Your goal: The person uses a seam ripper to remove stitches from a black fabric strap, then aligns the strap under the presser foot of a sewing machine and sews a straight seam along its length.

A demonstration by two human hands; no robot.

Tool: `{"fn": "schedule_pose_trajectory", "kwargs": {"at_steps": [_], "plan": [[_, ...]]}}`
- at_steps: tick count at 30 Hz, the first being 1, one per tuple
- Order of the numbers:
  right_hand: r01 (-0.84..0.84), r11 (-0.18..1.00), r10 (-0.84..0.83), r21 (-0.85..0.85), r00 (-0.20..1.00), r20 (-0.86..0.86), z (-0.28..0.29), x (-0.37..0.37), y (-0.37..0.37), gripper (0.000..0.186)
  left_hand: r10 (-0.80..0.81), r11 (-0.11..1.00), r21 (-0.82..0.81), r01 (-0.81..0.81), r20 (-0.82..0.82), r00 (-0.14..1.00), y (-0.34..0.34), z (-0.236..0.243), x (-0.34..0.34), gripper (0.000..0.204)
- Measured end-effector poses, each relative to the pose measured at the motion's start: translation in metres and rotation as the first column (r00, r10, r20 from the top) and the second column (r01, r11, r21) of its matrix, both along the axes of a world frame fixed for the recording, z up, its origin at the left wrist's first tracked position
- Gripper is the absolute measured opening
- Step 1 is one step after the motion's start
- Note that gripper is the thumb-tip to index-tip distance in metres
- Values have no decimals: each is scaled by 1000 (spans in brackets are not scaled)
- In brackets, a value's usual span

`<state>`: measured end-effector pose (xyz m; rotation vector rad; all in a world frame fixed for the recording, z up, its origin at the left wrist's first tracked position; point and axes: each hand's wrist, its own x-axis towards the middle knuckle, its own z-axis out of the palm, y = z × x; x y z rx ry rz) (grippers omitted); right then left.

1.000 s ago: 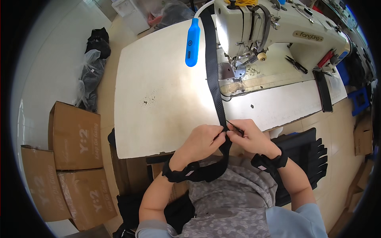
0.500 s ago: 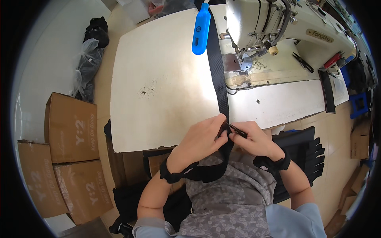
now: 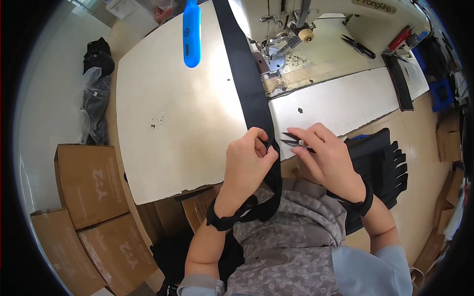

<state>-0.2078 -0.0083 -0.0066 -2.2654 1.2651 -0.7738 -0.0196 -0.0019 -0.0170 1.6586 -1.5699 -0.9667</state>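
A long black webbing strap (image 3: 247, 84) runs down the white table past the sewing machine and over the front edge, then loops below my left hand. My left hand (image 3: 244, 165) is closed on the strap, pinching it between thumb and fingers near the edge. To its right, my right hand (image 3: 332, 157) grips small black thread snips (image 3: 292, 140). Their blades are parted and point left toward the strap, a short gap away from it. Part of the pinched strap is hidden behind my left fingers.
The sewing machine's needle area (image 3: 276, 54) stands beyond my hands. Another pair of black snips (image 3: 359, 46) lies on its bed. A blue lamp (image 3: 192, 37) hangs over the table (image 3: 168, 138). Cardboard boxes (image 3: 91, 182) are at the left; black fabric pieces (image 3: 377, 167) at the right.
The snips in my right hand have moved right, away from the strap and my left hand, and their blades now show apart. My left hand still pinches the strap. The view has shifted.
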Motion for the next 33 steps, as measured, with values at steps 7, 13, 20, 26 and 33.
{"fn": "schedule_pose_trajectory", "kwargs": {"at_steps": [7,13,20,26,33], "plan": [[-91,986,55,-142,970,-237,-11,3,3,29,-38,997,63,41,-49,998,-2,6,4,14],[-151,969,82,-198,944,-319,-9,4,2,42,-37,998,51,39,-47,998,-2,6,3,14],[-146,970,63,-196,924,-376,-1,7,5,44,-26,999,23,27,-49,998,-1,2,2,14],[-160,962,63,-219,917,-394,3,12,7,46,-23,1000,14,24,-34,999,-1,2,2,14],[-129,968,39,-215,926,-376,1,16,8,40,-18,1000,0,18,-8,1000,0,2,0,15]]}}
